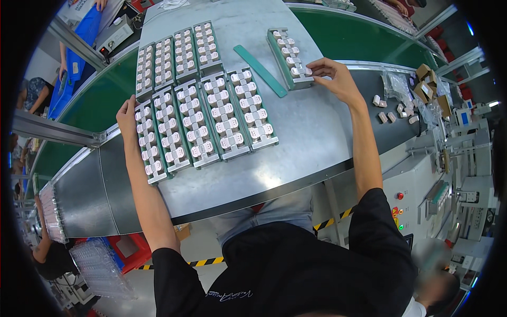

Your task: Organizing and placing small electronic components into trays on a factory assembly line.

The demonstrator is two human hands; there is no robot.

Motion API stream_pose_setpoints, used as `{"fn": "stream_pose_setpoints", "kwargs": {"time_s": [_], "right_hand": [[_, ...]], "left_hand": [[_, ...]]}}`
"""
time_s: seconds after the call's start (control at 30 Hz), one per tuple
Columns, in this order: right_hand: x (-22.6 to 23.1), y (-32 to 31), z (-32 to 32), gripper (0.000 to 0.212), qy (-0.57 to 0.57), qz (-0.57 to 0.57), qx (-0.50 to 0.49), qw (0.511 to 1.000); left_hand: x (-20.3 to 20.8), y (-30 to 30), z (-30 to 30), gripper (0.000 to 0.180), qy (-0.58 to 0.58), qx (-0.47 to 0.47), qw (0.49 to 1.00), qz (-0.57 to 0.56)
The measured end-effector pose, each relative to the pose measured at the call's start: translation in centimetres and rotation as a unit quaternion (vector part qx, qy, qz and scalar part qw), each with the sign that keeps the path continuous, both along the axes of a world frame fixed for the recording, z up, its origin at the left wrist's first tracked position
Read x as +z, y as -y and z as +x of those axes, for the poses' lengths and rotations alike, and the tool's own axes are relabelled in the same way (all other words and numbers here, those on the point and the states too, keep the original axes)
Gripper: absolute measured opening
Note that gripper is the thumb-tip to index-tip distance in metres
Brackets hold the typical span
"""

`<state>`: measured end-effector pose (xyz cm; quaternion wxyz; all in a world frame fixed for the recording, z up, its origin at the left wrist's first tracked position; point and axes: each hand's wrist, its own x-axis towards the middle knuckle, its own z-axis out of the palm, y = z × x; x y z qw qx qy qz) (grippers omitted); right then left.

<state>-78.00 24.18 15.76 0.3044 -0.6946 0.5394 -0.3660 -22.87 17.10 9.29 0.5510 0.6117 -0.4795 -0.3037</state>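
Observation:
My left hand [125, 119] rests against the outer left edge of the grouped holders, fingers bent and closed at the leftmost front holder [150, 140]. That holder is a long metal-and-green fixture carrying a row of small pinkish-white parts. Several like it stand side by side in two rows. Over to the right, a separate holder [285, 58] lies at a slant. At its near end my right hand [334, 78] has thumb and fingertips around the last pinkish-white part [301, 71]; the exact contact is partly hidden. Between the group and this holder lies a flat green strip [260, 71].
Loose pinkish-white parts [391, 116], clear plastic bags [396, 84] and open cardboard boxes [424, 87] sit on the dark surface at right. A green conveyor belt [348, 34] runs behind the metal table [311, 127]. Co-workers' arms show at far left.

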Motion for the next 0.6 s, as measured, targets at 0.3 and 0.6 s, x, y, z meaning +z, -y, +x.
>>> {"fn": "stream_pose_setpoints", "kwargs": {"time_s": [0.3, 0.6], "right_hand": [[-0.3, -1.8, 1.5, 0.036, 0.011, -0.026, 0.010, 1.000], [-2.0, -2.6, -2.1, 0.029, 0.100, -0.036, -0.195, 0.975]], "left_hand": [[0.0, -0.2, 0.3, 0.034, 0.000, -0.010, 1.000, 0.001], [-0.6, 0.2, 0.9, 0.035, 0.044, 0.004, 0.999, -0.010]]}}
